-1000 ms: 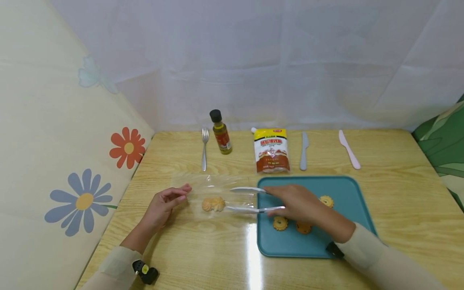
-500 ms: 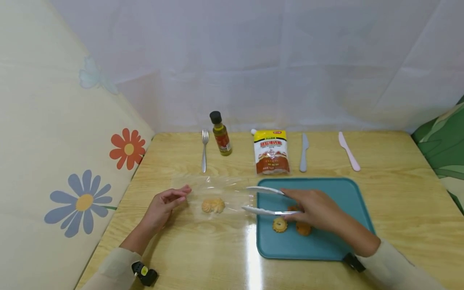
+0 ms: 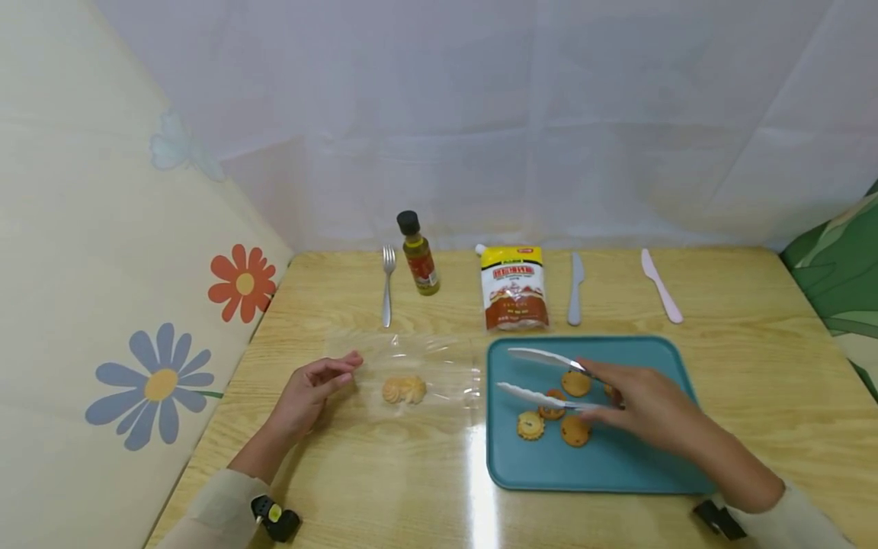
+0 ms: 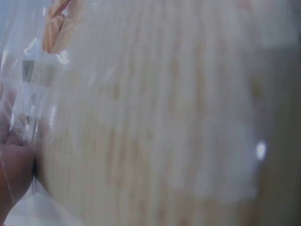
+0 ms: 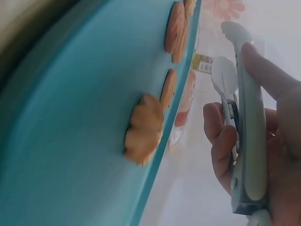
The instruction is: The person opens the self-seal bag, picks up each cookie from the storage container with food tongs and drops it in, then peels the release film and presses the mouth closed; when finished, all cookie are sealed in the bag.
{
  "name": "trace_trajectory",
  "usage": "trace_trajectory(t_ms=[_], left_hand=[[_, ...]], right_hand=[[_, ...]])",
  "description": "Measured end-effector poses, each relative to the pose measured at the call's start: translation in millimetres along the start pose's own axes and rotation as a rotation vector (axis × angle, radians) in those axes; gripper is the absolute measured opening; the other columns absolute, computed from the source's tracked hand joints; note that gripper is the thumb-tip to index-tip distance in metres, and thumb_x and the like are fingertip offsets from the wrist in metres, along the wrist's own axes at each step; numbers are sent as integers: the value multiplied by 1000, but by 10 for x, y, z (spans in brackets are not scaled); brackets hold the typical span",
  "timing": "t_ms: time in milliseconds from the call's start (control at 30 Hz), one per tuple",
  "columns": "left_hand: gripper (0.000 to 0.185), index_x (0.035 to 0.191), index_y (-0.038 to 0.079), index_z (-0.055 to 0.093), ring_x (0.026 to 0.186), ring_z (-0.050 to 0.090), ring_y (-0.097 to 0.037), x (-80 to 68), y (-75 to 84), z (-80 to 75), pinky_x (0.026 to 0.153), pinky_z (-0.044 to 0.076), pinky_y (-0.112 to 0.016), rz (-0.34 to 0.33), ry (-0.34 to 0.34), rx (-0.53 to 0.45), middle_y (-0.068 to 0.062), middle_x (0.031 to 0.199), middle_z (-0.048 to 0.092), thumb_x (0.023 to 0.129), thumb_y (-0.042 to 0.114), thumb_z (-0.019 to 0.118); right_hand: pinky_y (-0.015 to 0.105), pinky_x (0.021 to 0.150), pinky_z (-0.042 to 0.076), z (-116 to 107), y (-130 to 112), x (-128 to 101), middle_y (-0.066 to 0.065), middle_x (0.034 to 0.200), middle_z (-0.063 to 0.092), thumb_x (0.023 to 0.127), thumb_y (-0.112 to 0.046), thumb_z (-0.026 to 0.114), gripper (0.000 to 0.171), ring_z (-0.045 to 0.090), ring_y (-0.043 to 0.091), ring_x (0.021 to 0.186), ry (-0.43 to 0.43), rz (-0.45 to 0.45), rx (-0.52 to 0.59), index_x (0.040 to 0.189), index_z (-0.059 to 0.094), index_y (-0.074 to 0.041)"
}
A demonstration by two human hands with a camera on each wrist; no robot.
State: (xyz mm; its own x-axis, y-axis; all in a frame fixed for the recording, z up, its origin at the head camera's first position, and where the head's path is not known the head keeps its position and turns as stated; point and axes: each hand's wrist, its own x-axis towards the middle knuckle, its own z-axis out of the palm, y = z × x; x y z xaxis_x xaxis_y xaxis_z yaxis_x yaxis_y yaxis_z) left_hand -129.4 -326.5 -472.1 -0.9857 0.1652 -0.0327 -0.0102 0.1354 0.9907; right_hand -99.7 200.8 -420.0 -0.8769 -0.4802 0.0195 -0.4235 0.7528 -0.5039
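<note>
The right hand (image 3: pixel 641 404) curls its grip round the handle of the tongs (image 3: pixel 542 377), whose arms stand spread, pinching nothing, above the cookies (image 3: pixel 549 408) on the teal tray (image 3: pixel 638 473). A hard or off-centre squeeze could crumble one of these small, round, golden, dark-dotted biscuits or flick it off. Well to that hand's left, the left hand (image 3: pixel 309 389) touches the clear bag (image 3: pixel 425 362), fingers apparently relaxed, with a cookie inside; it could slide on the glossy surface (image 3: pixel 411 488).

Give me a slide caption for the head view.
Right hand holds tongs over cookies on teal tray.
</note>
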Motion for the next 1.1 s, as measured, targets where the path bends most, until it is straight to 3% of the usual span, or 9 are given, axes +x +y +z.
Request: trace_trajectory(t_ms=[367,733,1100], left_hand=[[34,118,-20,61,127,59,3,1,-4,6,102,48,-14,-24,15,20,8,125,73,101,9,67],[35,121,-18,61,127,58,3,-9,6,-6,101,48,-14,-34,12,38,7,130,71,102,10,66],[34,120,-20,60,128,57,3,-16,15,1,101,49,-14,-15,10,28,7,130,71,101,8,66]], right_hand=[[22,51,37,-97,134,-271,-15,74,53,87,-50,79,76,42,1,59,25,105,-64,149,57,-13],[22,50,35,-166,325,-529,-16,70,52,87,-53,78,75,39,1,56,61,143,-111,147,58,-12],[23,49,35,-228,509,-717,-13,70,55,85,-51,80,80,41,2,56,39,228,-153,147,57,-7]])
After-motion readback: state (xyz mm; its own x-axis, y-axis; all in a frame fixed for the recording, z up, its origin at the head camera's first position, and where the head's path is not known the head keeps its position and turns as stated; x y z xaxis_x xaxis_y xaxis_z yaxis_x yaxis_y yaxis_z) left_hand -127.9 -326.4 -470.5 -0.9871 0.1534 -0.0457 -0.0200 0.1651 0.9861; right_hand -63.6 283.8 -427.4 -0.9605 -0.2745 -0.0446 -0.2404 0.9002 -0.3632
